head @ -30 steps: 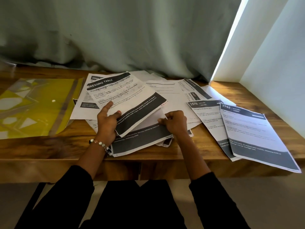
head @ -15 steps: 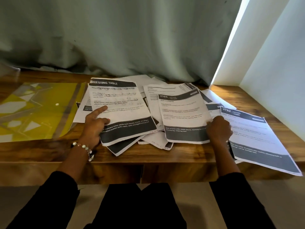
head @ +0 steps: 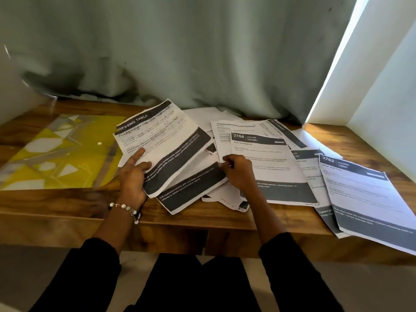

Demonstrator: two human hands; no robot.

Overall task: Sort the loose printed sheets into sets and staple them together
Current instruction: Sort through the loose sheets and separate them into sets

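The left hand grips a printed sheet headed "DRESSING TABLE" at its near left edge, thumb curled over the top face and fingers underneath, so the page tilts up and away from the grip, its far end raised above the pile. Just to the right of that grip, and partly under the lifted page, a second sheet with a dark footer band lies slanted on the wooden table; the right hand pinches its right corner with curled fingers. Immediately beyond and to the right of the right hand lies a sheet numbered 2104 and marked "KITCHEN", flat on top of other loose pages whose text is too small to read. Farther right, well apart from either grip, a sheet numbered 2762 overhangs the near table edge, overlapping another page beneath it. To the left of the left hand a yellow plastic folder lies flat on the table. A beaded bracelet circles the left wrist, and black sleeves cover both forearms. A pale green curtain hangs behind the pile.
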